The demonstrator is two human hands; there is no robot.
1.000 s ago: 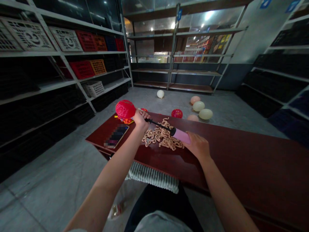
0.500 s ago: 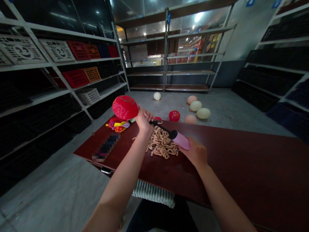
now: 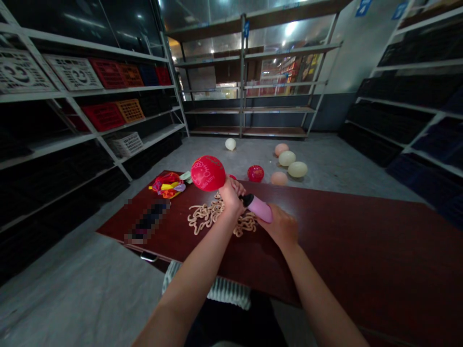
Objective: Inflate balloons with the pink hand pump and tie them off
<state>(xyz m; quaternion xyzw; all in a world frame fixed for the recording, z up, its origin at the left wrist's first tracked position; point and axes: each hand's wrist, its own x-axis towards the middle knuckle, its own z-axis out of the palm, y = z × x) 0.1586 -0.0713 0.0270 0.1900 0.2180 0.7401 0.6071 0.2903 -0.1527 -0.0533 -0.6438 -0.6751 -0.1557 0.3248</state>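
From the head camera, a dark red-brown desk (image 3: 361,241) with a glossy top runs across the lower half of the picture, its far left corner pointing toward the shelves. The left hand (image 3: 231,198) is closed tight around the neck of a red balloon (image 3: 208,173), which is blown up and held just above the desk, right at the black tip of a pink pump (image 3: 259,208). The right hand (image 3: 281,226) is wrapped around the rear of the pump, so the two hands sit close together over a loose heap of beige limp balloons (image 3: 204,218) lying on the desk. Farther left on the desk lie a small bunch of bright limp balloons (image 3: 167,184) and a flat dark phone (image 3: 146,222). Beyond the desk the grey concrete floor (image 3: 72,289) carries several blown-up balloons: a white balloon (image 3: 230,143), a small red balloon with a pattern (image 3: 255,173), and a group of pale balloons (image 3: 291,164) well apart from the desk. Metal shelves (image 3: 119,89) on the left hold white, red and orange baskets (image 3: 108,72), and more shelves (image 3: 249,108) stand along the back wall and the right side.
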